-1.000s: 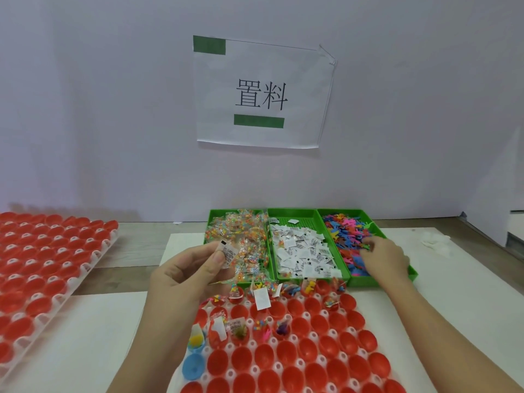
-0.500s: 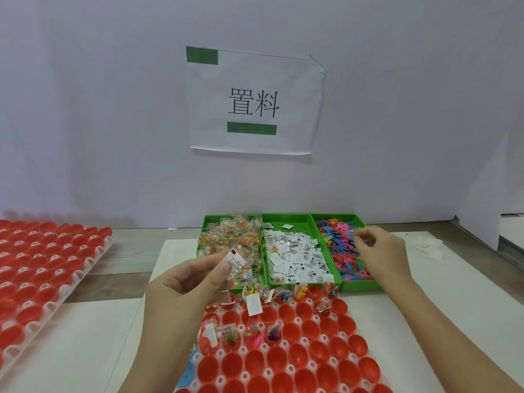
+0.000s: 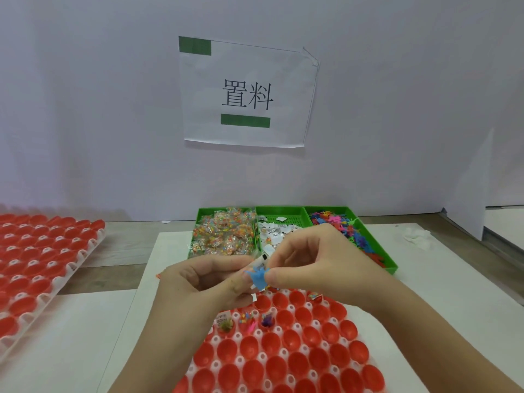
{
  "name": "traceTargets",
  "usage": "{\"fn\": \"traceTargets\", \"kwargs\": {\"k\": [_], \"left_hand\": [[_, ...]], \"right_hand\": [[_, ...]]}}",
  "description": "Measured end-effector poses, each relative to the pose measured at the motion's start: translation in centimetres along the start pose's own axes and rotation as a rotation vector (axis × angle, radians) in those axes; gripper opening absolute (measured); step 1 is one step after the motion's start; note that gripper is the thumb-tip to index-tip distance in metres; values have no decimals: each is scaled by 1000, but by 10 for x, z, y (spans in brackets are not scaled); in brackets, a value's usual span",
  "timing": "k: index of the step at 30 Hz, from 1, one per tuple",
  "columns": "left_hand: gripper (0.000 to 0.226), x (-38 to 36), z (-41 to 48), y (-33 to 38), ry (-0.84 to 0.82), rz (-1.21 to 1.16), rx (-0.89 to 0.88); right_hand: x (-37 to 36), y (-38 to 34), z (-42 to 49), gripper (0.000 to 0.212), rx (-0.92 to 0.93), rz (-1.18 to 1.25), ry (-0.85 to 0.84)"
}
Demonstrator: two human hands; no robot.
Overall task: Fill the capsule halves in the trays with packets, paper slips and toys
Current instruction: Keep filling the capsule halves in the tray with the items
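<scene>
The right hand [image 3: 317, 268] has left the far toy bin [image 3: 392, 263] and now meets the left hand [image 3: 204, 282] above the near capsule tray [image 3: 262, 356], pinching a spiky blue toy [image 3: 258, 277]; the left apparently pinches a paper slip [image 3: 262, 258].

Bright, even, diffuse light fills the scene and gives the wall [image 3: 85, 109] a faint violet cast. Soft shadows lie under the paper sign [image 3: 246, 92] and along the wall's foot. Wide-angle distortion bows the edges. The left hand [image 3: 204, 282] and right hand [image 3: 312, 262] look slightly blurred.
</scene>
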State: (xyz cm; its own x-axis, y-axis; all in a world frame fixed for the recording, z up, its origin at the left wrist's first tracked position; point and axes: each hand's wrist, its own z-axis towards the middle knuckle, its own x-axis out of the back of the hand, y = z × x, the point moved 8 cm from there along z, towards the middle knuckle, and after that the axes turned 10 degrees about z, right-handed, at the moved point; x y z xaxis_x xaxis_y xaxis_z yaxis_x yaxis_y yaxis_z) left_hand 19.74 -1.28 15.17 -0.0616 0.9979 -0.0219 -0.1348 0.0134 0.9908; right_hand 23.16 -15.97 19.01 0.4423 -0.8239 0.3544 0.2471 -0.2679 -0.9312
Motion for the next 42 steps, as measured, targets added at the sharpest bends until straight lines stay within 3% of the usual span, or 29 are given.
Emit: {"fn": "traceTargets", "kwargs": {"k": [2, 5, 8, 13, 17, 21, 25, 33, 36, 42], "left_hand": [[36, -2, -2, 4, -72, -23, 13], [65, -2, -4, 4, -140, -6, 41], [68, -3, -4, 5, -164, 3, 39], [60, -5, -7, 7, -192, 19, 37], [29, -9, -8, 5, -184, -12, 43], [36, -13, -9, 5, -173, -10, 30], [26, -15, -9, 3, -137, -78, 28], [47, -22, -11, 4, -223, -141, 38], [24, -20, -10, 3, -174, -140, 39], [24, -15, -9, 5, -66, -123, -20]], "right_hand": [[1, -1, -1, 9, -30, 45, -44], [2, -1, -3, 15, -79, 65, -102], [1, -5, -3, 8, -90, 79, -130], [4, -7, -3, 16, -102, 185, -100], [-6, -5, -5, 17, -139, 346, -148], [-3, -5, -6, 16, -91, 360, -83], [0, 0, -10, 17, -77, 431, -16], [1, 9, -14, 19, -120, 563, -1], [-3, 9, -14, 25, -130, 568, -43], [1, 14, -15, 32, -108, 549, 2]]}}
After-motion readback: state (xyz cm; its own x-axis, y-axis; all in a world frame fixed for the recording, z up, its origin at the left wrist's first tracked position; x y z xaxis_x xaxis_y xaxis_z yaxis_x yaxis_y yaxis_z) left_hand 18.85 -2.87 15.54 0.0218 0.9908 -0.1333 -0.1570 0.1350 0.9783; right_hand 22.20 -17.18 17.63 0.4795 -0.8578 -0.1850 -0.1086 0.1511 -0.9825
